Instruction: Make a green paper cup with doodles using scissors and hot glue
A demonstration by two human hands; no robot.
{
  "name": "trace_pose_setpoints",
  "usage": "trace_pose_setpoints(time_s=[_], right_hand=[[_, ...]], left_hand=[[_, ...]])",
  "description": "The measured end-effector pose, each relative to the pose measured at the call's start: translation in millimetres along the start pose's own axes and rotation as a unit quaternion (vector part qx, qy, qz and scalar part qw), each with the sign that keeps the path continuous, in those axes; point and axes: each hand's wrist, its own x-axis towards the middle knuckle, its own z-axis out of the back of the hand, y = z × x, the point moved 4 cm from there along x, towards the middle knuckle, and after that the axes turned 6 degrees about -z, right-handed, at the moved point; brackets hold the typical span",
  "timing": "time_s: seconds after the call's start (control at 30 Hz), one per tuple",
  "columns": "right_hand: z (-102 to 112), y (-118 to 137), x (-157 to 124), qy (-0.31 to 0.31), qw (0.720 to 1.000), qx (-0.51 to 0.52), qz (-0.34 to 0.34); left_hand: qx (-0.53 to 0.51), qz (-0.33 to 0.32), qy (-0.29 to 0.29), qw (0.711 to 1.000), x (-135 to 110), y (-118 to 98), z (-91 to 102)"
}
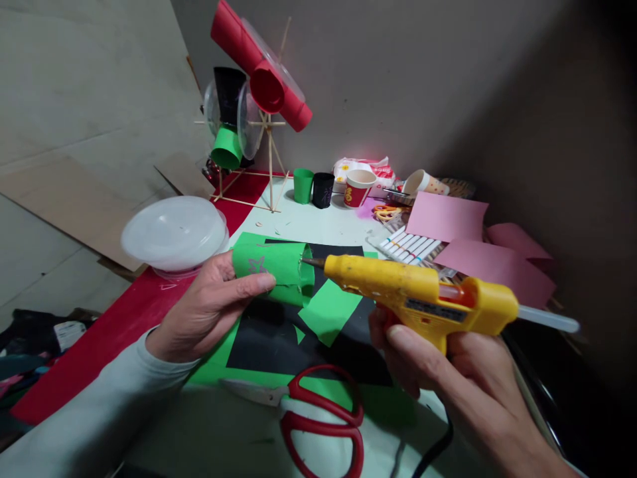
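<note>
In my left hand (199, 312) is a green paper tube (271, 265) held on its side, a purple star drawn on it and its right rim ragged. My right hand (448, 372) grips a yellow glue gun (418, 285) with a clear glue stick (547, 317) poking out of its back. The metal nozzle points left at the tube's open rim, very close to it; whether they touch I cannot tell. Beneath lie black paper (269, 345) and a cut green paper piece (333, 309). Red-handled scissors (323, 398) rest nearer to me, blades pointing left.
A stick frame (271, 166) carries red tubes (269, 86) at the back left. White plastic lids (174, 229) are stacked left. Along the wall stand a green cup (302, 186), a black cup (323, 190) and a red paper cup (358, 189). Markers (411, 245) and pink paper (448, 216) lie right.
</note>
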Motion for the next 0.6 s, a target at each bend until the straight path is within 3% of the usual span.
trace_pose_setpoints(time_s=[0.23, 0.4, 0.6], right_hand=[[0.9, 2.0, -0.3, -0.005, 1.0, -0.01, 0.011], [2.7, 8.1, -2.4, -0.055, 0.997, -0.018, 0.044], [0.1, 8.6, -0.4, -0.043, 0.998, -0.021, 0.051]], left_hand=[[0.012, 0.003, 0.01, 1.0, 0.3, 0.5, 0.0], [0.009, -0.007, 0.011, 1.0, 0.8, -0.5, 1.0], [-0.011, -0.009, 0.008, 1.0, 1.4, -0.8, 1.6]])
